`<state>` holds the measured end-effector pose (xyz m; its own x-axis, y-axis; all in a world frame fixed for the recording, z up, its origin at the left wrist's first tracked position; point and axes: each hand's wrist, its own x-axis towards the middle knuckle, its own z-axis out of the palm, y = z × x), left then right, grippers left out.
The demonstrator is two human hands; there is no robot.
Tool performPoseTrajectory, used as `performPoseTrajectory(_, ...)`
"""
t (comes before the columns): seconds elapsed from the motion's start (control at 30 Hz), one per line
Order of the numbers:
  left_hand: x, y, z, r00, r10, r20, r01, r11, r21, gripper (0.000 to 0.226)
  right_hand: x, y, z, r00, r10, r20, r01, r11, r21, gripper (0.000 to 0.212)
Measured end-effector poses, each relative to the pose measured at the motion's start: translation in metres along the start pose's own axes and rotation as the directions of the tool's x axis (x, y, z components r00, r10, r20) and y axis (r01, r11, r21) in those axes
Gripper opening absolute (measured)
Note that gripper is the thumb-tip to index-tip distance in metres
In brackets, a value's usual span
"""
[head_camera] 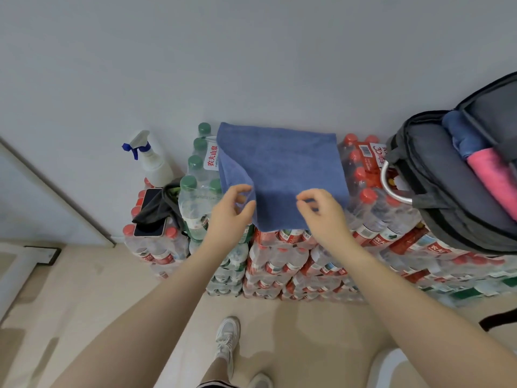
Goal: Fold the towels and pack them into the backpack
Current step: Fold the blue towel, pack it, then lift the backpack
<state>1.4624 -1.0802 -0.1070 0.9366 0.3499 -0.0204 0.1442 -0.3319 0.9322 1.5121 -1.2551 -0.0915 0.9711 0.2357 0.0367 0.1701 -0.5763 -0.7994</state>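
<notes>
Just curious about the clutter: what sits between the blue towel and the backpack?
In the head view, red-capped water bottles in shrink-wrap fill the gap between the towel and the backpack, with the backpack's metal handle hanging over them.

Soft, even indoor light, moderately bright, with no glare and only faint shadows on the floor [279, 326]. Wide-angle distortion bends the edges; overall detail is slightly soft and smeared.

The towel [282, 177] is plain blue. The backpack [447, 191] is dark grey, with a pink towel [492, 177] and a darker blue towel [463, 135] inside. The bottles [279, 264] have red or green caps and labels. The spray bottle [152, 161] is white with a blue trigger.
</notes>
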Motion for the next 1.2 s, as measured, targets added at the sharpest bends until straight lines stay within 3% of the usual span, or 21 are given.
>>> performPoseTrajectory(0.07,0.006,0.003,0.003,0.999,0.030,0.030,-0.031,0.999,0.035,0.026,0.007,-0.026,0.016,0.992,-0.026,0.125,0.020,0.998,0.052,0.023)
performPoseTrajectory(0.13,0.009,0.007,0.003,0.996,0.065,0.065,-0.069,0.995,0.070,0.024,0.017,-0.044,0.033,0.978,0.039,0.207,-0.064,0.991,0.115,0.029)
performPoseTrajectory(0.3,0.012,0.000,-0.004,0.978,0.101,0.185,-0.095,0.995,-0.045,0.033,0.049,-0.059,0.058,0.958,0.257,0.128,-0.281,0.930,0.236,0.018)
performPoseTrajectory(0.4,0.017,-0.009,-0.017,1.000,0.001,0.008,0.000,0.995,-0.096,0.032,0.066,-0.059,0.046,0.965,0.261,0.021,-0.256,0.924,0.283,0.011)
performPoseTrajectory(0.47,0.027,-0.017,-0.026,0.996,0.047,-0.079,-0.041,0.996,0.085,0.031,0.076,-0.059,0.033,0.963,0.266,-0.044,-0.236,0.911,0.337,0.010)
performPoseTrajectory(0.53,0.043,-0.024,-0.033,0.979,0.201,-0.014,-0.188,0.933,0.306,0.032,0.087,-0.057,0.021,0.949,0.300,-0.095,-0.239,0.882,0.406,0.009)
performPoseTrajectory(0.6,0.057,-0.025,-0.036,0.958,0.256,0.129,-0.287,0.837,0.465,0.034,0.096,-0.054,0.014,0.933,0.342,-0.115,-0.259,0.856,0.447,0.009)
performPoseTrajectory(0.7,0.070,-0.023,-0.035,0.883,0.351,0.311,-0.466,0.587,0.662,0.027,0.102,-0.048,0.015,0.920,0.381,-0.089,-0.311,0.849,0.427,0.016)
performPoseTrajectory(0.77,0.073,-0.026,-0.035,0.814,0.397,0.425,-0.572,0.416,0.707,0.030,0.103,-0.047,0.017,0.915,0.398,-0.069,-0.332,0.839,0.430,0.019)
performPoseTrajectory(0.93,0.081,-0.034,-0.044,0.734,0.462,0.497,-0.641,0.233,0.731,0.032,0.101,-0.048,0.018,0.916,0.399,-0.047,-0.336,0.825,0.455,0.013)
performPoseTrajectory(1.07,0.077,-0.034,-0.063,0.755,0.497,0.429,-0.580,0.199,0.790,0.046,0.094,-0.053,0.017,0.926,0.376,-0.017,-0.326,0.823,0.465,0.012)
performPoseTrajectory(1.2,0.062,-0.051,-0.084,0.867,0.417,0.271,-0.404,0.272,0.873,0.033,0.073,-0.061,0.026,0.959,0.268,0.096,-0.281,0.839,0.467,0.013)
